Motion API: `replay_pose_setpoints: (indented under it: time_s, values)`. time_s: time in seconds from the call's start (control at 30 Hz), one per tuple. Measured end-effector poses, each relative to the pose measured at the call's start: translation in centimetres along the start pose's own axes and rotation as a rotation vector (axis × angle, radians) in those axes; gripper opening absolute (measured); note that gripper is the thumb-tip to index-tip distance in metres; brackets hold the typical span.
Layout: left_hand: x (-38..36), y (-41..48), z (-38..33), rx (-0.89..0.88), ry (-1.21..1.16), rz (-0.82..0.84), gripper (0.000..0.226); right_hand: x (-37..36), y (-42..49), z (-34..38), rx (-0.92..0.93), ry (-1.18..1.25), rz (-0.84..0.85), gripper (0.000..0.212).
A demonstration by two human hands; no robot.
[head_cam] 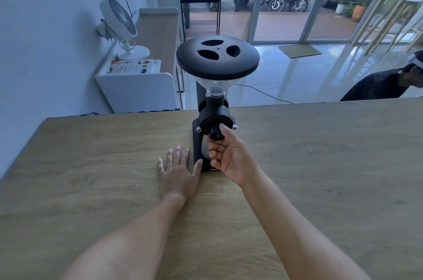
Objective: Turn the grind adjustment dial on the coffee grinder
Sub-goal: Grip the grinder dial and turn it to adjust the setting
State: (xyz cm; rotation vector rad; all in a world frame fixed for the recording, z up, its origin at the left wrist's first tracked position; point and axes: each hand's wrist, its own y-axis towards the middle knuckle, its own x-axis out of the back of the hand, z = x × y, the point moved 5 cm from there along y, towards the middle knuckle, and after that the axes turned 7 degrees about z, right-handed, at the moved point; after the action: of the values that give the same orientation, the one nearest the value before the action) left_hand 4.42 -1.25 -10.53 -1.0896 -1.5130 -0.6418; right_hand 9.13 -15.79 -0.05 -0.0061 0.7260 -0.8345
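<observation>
A black coffee grinder (215,106) stands at the centre of the frame on a wooden tabletop (320,165), its wide lid and clear funnel above the round burr housing. The right hand (231,156) reaches in from the lower right, thumb on the right side of the small black dial (215,133) at the front of the housing and fingers curled beneath it, closed around the knob. The left hand (178,170) lies flat and open on the tabletop just left of the grinder's base, thumb touching its edge, holding nothing. To turn the dial well, the person would likely do best to pinch the knob firmly between thumb and fingers, rotate from the wrist in short steps, and press the left hand against the base so the tall grinder does not twist or tip. A white fan (121,25) sits on a shelf at upper left
</observation>
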Motion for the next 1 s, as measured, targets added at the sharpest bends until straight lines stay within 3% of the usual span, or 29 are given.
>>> replay_pose_setpoints:
  time_s: [0.77,1.0]
  values:
    - [0.22,-0.12,-0.10,0.007,0.017,-0.010,0.078,-0.45,0.16,-0.63,-0.032,0.178,-0.028,0.046]
    - [0.25,-0.12,-0.14,0.004,0.009,-0.010,0.076,-0.34,0.18,-0.11,-0.009,0.109,-0.052,0.041]
